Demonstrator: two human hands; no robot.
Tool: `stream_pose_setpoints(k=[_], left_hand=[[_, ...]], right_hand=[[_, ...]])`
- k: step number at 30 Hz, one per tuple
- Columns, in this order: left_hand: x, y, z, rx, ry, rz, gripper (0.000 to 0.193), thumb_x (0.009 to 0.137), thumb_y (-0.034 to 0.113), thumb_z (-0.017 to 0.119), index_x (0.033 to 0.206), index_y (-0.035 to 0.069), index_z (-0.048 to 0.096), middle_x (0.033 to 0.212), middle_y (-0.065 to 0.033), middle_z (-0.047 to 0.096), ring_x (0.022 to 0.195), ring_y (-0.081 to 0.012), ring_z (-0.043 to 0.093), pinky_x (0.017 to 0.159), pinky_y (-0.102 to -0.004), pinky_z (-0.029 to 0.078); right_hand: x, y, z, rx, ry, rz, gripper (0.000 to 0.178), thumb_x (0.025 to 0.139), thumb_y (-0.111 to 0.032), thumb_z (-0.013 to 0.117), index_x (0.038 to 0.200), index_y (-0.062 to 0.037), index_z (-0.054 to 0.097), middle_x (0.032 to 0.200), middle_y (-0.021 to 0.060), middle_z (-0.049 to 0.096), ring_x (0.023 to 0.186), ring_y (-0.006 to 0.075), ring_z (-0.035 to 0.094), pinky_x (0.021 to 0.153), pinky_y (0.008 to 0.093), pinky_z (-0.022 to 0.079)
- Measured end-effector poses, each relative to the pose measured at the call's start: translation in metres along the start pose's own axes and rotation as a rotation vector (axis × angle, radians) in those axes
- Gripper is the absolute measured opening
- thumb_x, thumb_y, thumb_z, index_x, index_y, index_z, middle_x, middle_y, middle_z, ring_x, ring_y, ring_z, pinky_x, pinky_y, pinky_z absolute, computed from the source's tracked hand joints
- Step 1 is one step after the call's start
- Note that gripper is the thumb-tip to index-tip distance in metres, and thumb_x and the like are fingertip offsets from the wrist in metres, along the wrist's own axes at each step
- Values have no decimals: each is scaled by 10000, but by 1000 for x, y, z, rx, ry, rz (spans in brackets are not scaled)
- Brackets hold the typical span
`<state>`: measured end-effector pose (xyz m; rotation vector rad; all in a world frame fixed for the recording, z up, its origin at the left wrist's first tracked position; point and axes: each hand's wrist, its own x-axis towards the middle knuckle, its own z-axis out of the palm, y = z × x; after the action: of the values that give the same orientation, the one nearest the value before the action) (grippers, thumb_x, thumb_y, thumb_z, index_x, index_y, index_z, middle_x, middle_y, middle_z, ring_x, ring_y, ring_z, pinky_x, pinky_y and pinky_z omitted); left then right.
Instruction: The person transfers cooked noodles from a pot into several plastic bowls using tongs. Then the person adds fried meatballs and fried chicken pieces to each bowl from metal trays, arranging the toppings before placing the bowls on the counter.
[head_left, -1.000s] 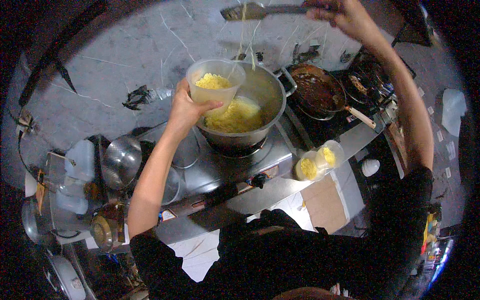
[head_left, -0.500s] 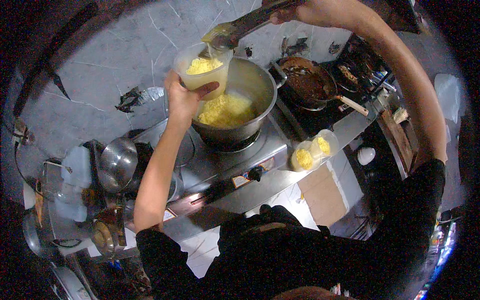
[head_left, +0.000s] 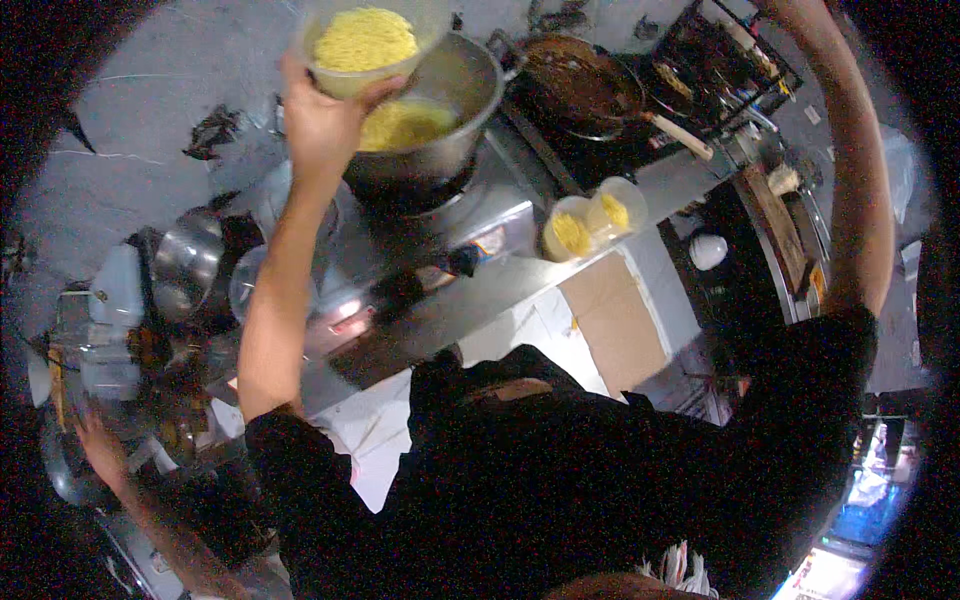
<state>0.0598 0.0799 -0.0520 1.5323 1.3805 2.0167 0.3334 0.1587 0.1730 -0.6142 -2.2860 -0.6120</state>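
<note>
My left hand [head_left: 325, 125] is closed around a clear plastic tub [head_left: 345, 84] heaped with yellow, stringy food [head_left: 365, 40], held over the left rim of a large metal pot [head_left: 420, 160]. More of the yellow food [head_left: 408, 124] lies inside that pot, which stands on a stove. Of my right arm only the forearm [head_left: 860, 170] shows; it reaches up past the top edge, so the hand is out of sight. Two clear tubs, a nearer one [head_left: 562, 246] and another beside it [head_left: 632, 200], hold smaller amounts of yellow food on the steel ledge.
A brown-stained pan [head_left: 580, 85] with a pale handle sits right of the pot. Metal bowls [head_left: 190, 262] crowd the left side. Another person's hand [head_left: 103, 450] reaches in at lower left. A wooden board [head_left: 775, 230] and white bowl [head_left: 708, 252] lie to the right.
The view has shifted, so the stove sits higher and further left. My right hand, with tongs over the tub earlier, has left the picture. Another person's arm has appeared at lower left.
</note>
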Motion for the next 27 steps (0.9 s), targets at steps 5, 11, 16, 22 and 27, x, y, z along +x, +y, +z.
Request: stream_pose_setpoints(k=[5,11,16,22,27], left_hand=[[-93,65,18,-116,78,-208,815,642,87,885,1320,2,440,1206,-125,599,1125,-233,590,955,-355,498],[-256,10,83,-14,-71,-437,942,649,141,884,1403,18,333,1350,-118,463,1233,-231,490,1045,-380,420],[-346,-61,162,-255,265,-545,927,591,147,917,1345,-5,400,1292,-127,481,1210,-254,490,1040,-408,402],[-361,-101,195,659,222,-313,1071,536,353,936,1371,-8,371,1303,-226,401,1262,-383,320,1053,-468,322],[-364,-120,200,694,186,-280,1084,461,261,937,1363,-3,398,1343,-220,395,1225,-382,357,1038,-496,266]], right_hand=[[-135,43,47,647,-66,447,421,830,-367,756,1077,-37,672,963,19,680,812,111,610,705,273,490],[-373,59,147,456,-224,1044,384,819,-345,756,940,-9,614,740,168,644,621,229,633,592,365,486],[-473,62,231,423,0,1300,399,816,-309,766,1032,-20,595,739,85,650,619,158,663,433,310,492],[-451,52,246,537,-91,1391,455,795,-119,682,1196,14,513,754,203,661,623,295,683,509,388,521],[-493,85,258,582,36,1383,249,809,15,615,1014,13,474,729,158,642,524,281,676,440,363,555]])
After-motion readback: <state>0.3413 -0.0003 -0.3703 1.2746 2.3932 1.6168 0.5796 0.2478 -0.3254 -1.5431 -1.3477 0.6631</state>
